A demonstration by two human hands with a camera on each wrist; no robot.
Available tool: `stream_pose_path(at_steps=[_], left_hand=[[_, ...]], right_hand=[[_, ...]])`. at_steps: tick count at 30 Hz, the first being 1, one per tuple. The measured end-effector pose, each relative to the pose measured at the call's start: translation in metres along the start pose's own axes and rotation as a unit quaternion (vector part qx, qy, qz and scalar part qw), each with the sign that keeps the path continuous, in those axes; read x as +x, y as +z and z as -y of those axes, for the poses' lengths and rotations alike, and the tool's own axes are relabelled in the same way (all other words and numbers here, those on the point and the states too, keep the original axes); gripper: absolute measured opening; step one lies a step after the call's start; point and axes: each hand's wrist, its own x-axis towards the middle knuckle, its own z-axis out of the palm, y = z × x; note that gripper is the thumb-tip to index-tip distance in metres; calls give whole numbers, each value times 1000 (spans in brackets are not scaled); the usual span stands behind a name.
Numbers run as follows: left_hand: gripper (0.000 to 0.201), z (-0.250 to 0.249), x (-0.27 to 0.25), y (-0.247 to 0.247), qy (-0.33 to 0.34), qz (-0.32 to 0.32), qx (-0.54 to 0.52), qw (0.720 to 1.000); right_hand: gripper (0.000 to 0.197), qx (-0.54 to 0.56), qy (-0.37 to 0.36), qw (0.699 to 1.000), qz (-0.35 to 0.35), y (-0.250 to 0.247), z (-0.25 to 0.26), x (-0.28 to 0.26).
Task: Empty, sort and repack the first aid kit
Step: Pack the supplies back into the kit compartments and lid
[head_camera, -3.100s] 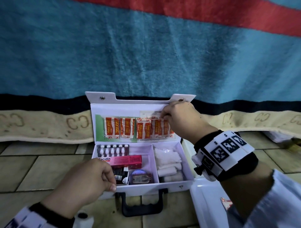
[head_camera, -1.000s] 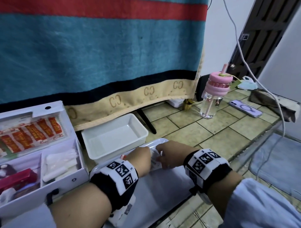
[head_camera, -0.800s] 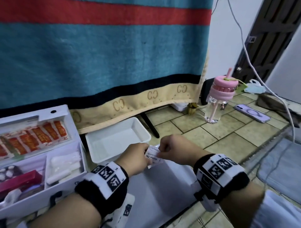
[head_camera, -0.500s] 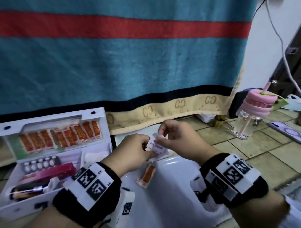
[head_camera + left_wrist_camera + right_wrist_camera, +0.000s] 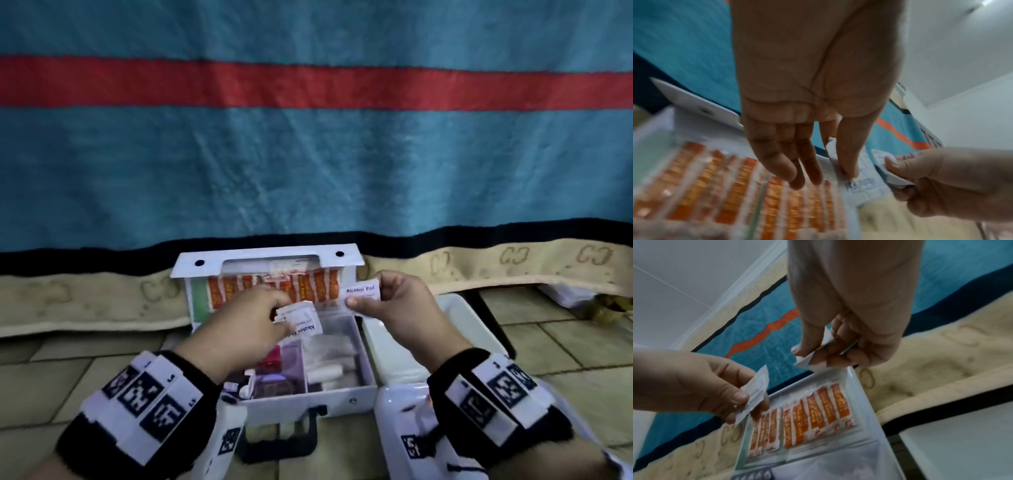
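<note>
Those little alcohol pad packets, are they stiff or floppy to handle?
Probably light: the right hand holds one alcohol pad packet by a thumb-and-finger pinch. Likely thin and bendy: the packet in the left hand looks slightly curved. Flat, so unlikely to roll.

Half a second ago: one strip of joined alcohol pad sachets, pinched by both hands over the white tray right of the first aid kit. Now split in two and carried left, above the open kit. Left hand pinching one alcohol pad sachet over the kit's compartments, print tilted; right hand pinching the other sachet at the kit's right edge, just in front of the orange plasters in its raised lid. Sachets apart, a gap between them.
</note>
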Motion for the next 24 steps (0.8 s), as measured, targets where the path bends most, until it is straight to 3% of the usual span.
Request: stream_pose_path(at_steps=[2,7,13,17,20,24], left_hand=[[7,20,-2,-8,14,-8,35,999],[20,51,-4,-17,15,16,120,993],[14,55,-4,-16,46,-23,147,988],[14,54,1,-16,35,18,151,988],[11,57,2,-17,25,24,124,992],[7,63,2,-19,32,30,105,993]], right_hand=[[11,-26,12,1000,9,18,-8,9],[10,-115,33,991,62,56,-12,27],[13,-44,-23,999,-6,69,9,45],[16,-148,-48,987,-30,72,21,59],[7,-280,-65,958,11,79,27,65],[12,-467,-94,876,80,86,30,65]])
